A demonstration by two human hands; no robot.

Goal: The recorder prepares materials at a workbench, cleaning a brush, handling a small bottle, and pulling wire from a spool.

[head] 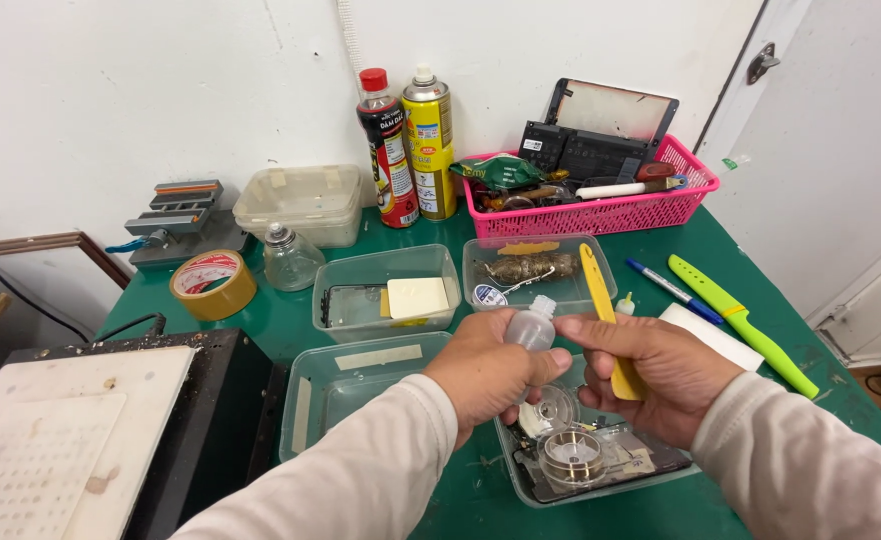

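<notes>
Left hand (pixel 489 372): closed around a small clear plastic bottle (pixel 533 327), held upright above the green table (pixel 761 400). Right hand (pixel 651 372): thumb and forefinger pinched at the bottle's neck (cap not distinguishable), remaining fingers curled around a yellow plastic pry tool (pixel 606 310) that points up and away. Directly below both hands: clear tray (pixel 531 480) holding a wire spool (pixel 573 452). Beside it, left: empty clear tub (pixel 346 385). Rear: pink basket (pixel 611 212), two spray cans (pixel 409 150).

White wall (pixel 111 90), green table (pixel 761 260)
</notes>
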